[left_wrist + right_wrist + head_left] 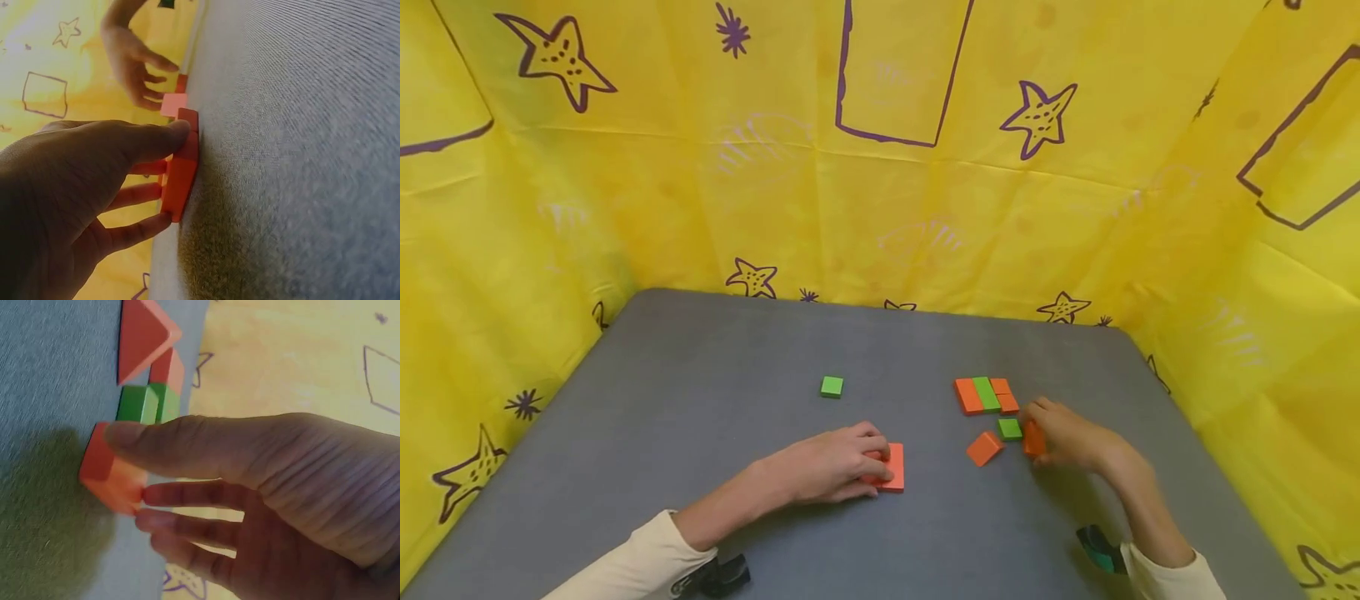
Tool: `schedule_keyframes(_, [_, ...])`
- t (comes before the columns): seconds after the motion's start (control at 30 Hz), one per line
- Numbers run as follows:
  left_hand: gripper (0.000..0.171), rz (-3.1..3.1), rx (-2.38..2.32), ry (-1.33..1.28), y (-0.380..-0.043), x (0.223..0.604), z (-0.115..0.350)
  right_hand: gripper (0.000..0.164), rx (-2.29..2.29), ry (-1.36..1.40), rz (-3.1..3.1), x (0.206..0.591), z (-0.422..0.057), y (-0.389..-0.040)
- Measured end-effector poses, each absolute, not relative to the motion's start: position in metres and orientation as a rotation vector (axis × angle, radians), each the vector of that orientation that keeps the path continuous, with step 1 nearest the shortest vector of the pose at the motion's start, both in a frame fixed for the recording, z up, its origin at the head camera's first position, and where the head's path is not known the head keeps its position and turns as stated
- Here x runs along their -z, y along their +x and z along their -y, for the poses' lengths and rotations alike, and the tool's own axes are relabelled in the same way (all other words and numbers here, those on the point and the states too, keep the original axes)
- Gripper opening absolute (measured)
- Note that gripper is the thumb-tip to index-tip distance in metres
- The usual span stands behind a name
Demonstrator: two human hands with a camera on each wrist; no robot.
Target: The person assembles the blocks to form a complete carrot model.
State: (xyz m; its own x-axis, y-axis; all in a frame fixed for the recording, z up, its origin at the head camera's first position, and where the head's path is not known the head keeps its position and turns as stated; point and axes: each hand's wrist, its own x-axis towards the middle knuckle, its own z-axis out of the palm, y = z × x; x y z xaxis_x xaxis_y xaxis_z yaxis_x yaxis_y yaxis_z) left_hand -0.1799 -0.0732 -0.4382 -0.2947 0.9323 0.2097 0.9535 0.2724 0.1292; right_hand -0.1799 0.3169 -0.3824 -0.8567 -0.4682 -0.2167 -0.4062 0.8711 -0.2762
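My left hand (831,467) rests low over the table with its thumb and fingers around flat orange blocks (895,468). In the left wrist view the thumb lies on the near side of these orange blocks (180,181), the other fingers along the far side. Over to the right, my right hand (1067,435) pinches an orange block (1034,440) between thumb and fingers. The right wrist view shows this orange block (115,472) low at the table, next to a green block (137,403). A wedge-like orange block (985,448) lies left of that green block.
Behind the right hand, a flat group (968,397) joins orange pieces with a green strip (987,394). A single green block (832,386) lies farther back, left of centre. Yellow patterned cloth (880,217) walls the grey table (715,367) at the back and sides.
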Motion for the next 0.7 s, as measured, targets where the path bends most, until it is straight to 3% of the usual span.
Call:
schedule_keyframes(0.3, [0.012,2.418,0.450,-1.762,-0.177,0.442,0.072,0.038,0.372,-0.657,-2.819,0.391,-0.326,-0.178])
schedule_keyframes(0.5, [0.008,2.414,0.515,-1.669,-0.173,0.446,0.064,0.037,0.270,-0.567,-2.835,0.369,-0.318,-0.166])
schedule_keyframes(0.7, [0.003,2.499,0.565,-1.573,-0.169,0.446,0.062,0.032,0.359,-0.817,-2.684,0.342,-0.278,-0.161])
